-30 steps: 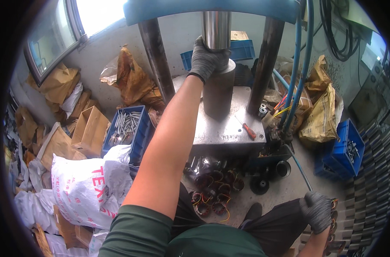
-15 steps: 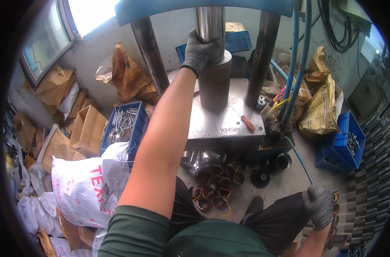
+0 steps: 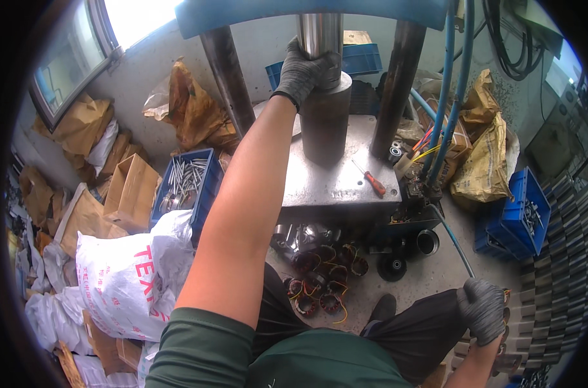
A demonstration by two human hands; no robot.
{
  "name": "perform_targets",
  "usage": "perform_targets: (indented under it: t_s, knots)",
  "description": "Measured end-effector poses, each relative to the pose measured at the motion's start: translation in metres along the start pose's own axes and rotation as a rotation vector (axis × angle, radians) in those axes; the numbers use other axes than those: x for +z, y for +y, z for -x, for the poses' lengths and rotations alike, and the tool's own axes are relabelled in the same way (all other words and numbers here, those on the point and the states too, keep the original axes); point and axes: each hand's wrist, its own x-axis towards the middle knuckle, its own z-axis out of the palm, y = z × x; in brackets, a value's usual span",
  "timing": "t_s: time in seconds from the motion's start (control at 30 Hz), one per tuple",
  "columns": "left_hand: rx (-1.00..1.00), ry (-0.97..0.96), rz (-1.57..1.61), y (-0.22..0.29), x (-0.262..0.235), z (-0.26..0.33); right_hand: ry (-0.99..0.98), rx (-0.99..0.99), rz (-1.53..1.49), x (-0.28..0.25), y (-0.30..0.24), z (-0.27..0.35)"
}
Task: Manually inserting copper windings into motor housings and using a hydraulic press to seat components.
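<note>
Left hand (image 3: 305, 70) wrapped around dark steel cylinder (image 3: 325, 123) beneath press ram (image 3: 320, 32); right hand (image 3: 482, 309) clenched on thin lever (image 3: 454, 239). Risk: crushed fingers if ram descends.

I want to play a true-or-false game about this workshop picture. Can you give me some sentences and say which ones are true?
1. The left hand in a grey glove rests on top of the dark metal cylinder. True.
2. The right hand is bare. False: it wears a grey glove too.
3. A screwdriver with a red handle lies on the press table. True.
4. The blue crate on the left holds apples. False: it holds metal rods.
</note>
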Motion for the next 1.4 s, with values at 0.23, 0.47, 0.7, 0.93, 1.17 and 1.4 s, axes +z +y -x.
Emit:
perform_targets:
  t_s: [0.23,0.47,0.7,0.93,1.17,1.4]
  knots:
    - [-0.071,0.027,-0.129,-0.002,-0.004,-0.001,-0.114,-0.059,-0.044,-0.013,-0.002,-0.005]
    - [-0.051,0.025,-0.135,-0.014,-0.002,-0.003,-0.084,-0.018,-0.180,-0.023,0.004,-0.015]
    - [-0.087,0.032,-0.137,-0.019,-0.006,-0.004,-0.333,-0.122,-0.012,-0.029,0.017,-0.019]
    - [-0.085,0.007,-0.091,-0.014,-0.007,-0.002,-0.059,-0.113,-0.182,-0.035,0.013,-0.022]
    - [-0.141,0.002,-0.103,-0.008,-0.006,0.003,-0.174,-0.098,-0.169,-0.035,0.014,-0.022]
    - [-0.154,-0.016,-0.177,-0.005,-0.008,0.003,-0.051,-0.062,-0.231,-0.035,0.015,-0.021]
